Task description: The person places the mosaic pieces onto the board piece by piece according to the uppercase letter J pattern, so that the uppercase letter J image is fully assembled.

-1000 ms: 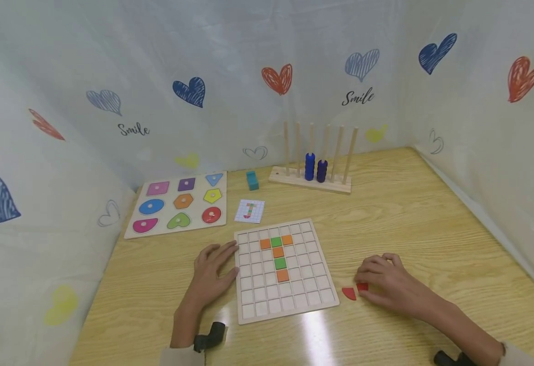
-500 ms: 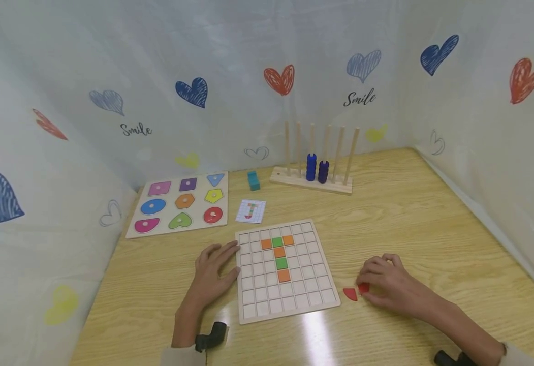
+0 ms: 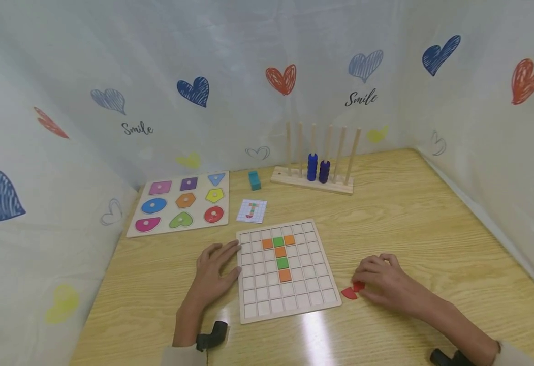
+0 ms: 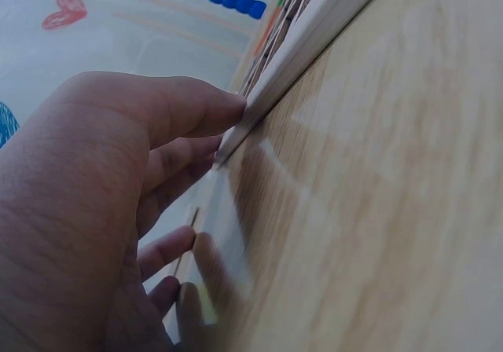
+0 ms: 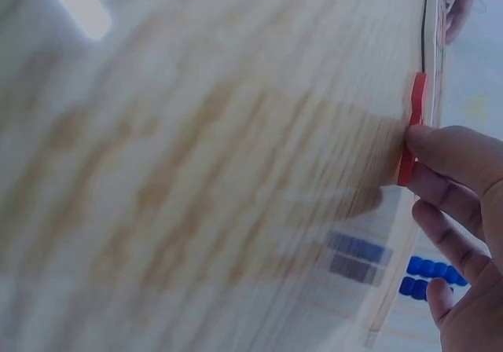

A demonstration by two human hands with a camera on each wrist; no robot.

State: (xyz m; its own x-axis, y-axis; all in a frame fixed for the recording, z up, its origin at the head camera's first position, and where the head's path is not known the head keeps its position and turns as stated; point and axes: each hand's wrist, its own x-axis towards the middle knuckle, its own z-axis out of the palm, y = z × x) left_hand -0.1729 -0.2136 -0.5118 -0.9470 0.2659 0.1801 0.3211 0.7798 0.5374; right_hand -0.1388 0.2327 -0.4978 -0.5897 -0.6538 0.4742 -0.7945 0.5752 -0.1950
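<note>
A wooden grid board (image 3: 259, 305) lies flat on the table, with several orange and green square tiles (image 3: 282, 263) forming a T shape in its cells. My left hand (image 3: 215, 269) touches the board's left edge with thumb and fingertips, the fingers relaxed; the left wrist view shows the thumb (image 4: 200, 108) against that edge. Right of the board, my right hand (image 3: 387, 282) pinches a red tile (image 3: 358, 286) at table level, partly hidden by the fingers. A red quarter-circle tile (image 3: 349, 293) lies touching or nearly touching it, close to the board's corner.
Above the board lies a small pattern card (image 3: 251, 211) showing a J shape. A shape puzzle board (image 3: 157, 217) is at the back left, beside a teal block (image 3: 254, 180). A peg stand (image 3: 312, 183) with blue and purple beads stands at the back.
My right hand has shifted slightly left with the red tile, towards the loose quarter-circle tile, which has turned a little. My left hand stays against the board.
</note>
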